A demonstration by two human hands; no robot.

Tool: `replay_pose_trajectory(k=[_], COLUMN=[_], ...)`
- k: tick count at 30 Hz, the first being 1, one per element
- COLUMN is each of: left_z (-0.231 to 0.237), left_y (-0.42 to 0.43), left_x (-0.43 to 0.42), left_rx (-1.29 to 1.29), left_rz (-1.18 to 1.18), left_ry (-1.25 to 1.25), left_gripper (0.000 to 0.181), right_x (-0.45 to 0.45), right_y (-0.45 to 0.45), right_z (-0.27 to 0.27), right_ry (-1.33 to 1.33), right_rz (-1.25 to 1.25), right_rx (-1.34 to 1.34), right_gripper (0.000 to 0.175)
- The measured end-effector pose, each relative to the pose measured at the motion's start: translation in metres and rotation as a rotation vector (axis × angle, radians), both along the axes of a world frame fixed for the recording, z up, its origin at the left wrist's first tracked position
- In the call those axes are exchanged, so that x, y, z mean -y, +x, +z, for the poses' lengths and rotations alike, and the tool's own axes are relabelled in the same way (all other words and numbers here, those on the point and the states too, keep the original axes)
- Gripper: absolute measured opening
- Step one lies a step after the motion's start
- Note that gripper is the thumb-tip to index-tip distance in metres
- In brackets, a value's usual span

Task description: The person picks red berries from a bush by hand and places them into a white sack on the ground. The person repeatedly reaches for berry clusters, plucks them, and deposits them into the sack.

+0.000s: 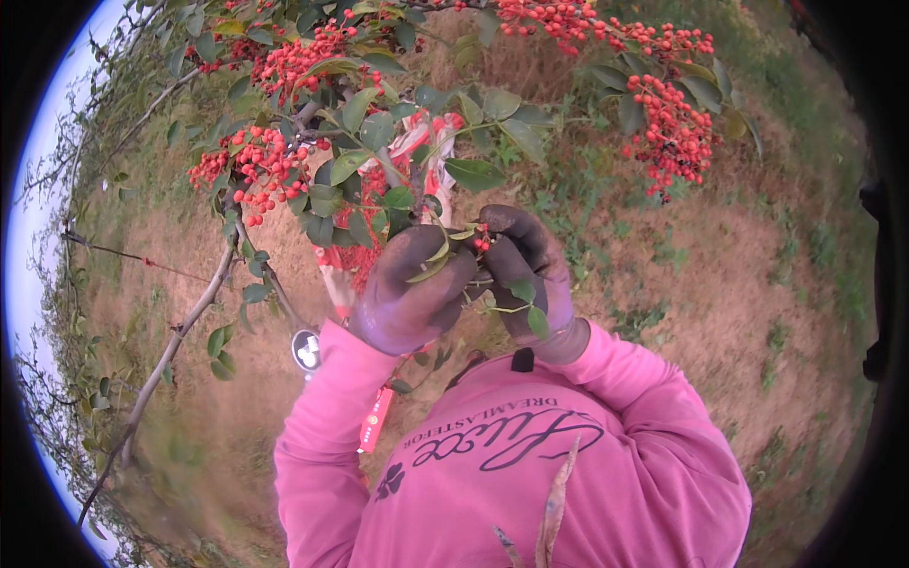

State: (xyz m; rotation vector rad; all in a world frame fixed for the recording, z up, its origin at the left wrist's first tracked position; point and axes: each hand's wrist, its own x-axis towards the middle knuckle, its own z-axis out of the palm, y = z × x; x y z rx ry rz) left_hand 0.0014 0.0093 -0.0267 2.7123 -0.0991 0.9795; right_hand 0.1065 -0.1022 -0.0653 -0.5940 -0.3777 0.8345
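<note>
Both hands wear dark, stained gloves and meet at the middle of the view. My left hand (419, 287) is closed around a leafy green twig (437, 264). Beside it, my right hand (529, 266) pinches a small cluster of red berries (483, 238) between thumb and fingers; a sprig with green leaves (537, 321) hangs below that hand. Behind my left hand is a red-and-white bag (337, 280) with a mass of red berries (366, 245) in it, partly hidden by leaves and my glove.
Berry clusters (266, 170) hang on the branches at the upper left, with another large cluster (675, 135) at the upper right. A bare branch (177, 334) slants down on the left. A red tag (375, 420) hangs by my left sleeve. Soil with low weeds lies beneath.
</note>
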Motion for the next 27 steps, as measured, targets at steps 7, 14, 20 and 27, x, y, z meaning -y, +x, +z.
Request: replay_pose_trajectory(k=[7, 14, 20, 27], left_z=[-0.006, -0.001, -0.001, 0.003], left_y=[0.007, -0.002, -0.004, -0.005], left_x=[0.006, 0.009, 0.006, 0.0], left_rx=[0.128, 0.07, 0.092, 0.013], left_rz=[-0.06, -0.029, -0.015, -0.03], left_ry=[-0.082, -0.094, -0.055, 0.0], left_gripper=[0.037, 0.032, 0.034, 0.042], right_x=[0.008, 0.005, -0.015, -0.09], right_y=[0.016, 0.033, 0.054, 0.036], right_z=[-0.011, -0.022, -0.068, -0.104], right_ry=[-0.029, -0.087, -0.244, -0.359], right_rz=[-0.199, -0.429, -0.268, 0.139], right_rx=[0.736, 1.145, 0.617, 0.071], right_gripper=[0.029, 0.028, 0.018, 0.034])
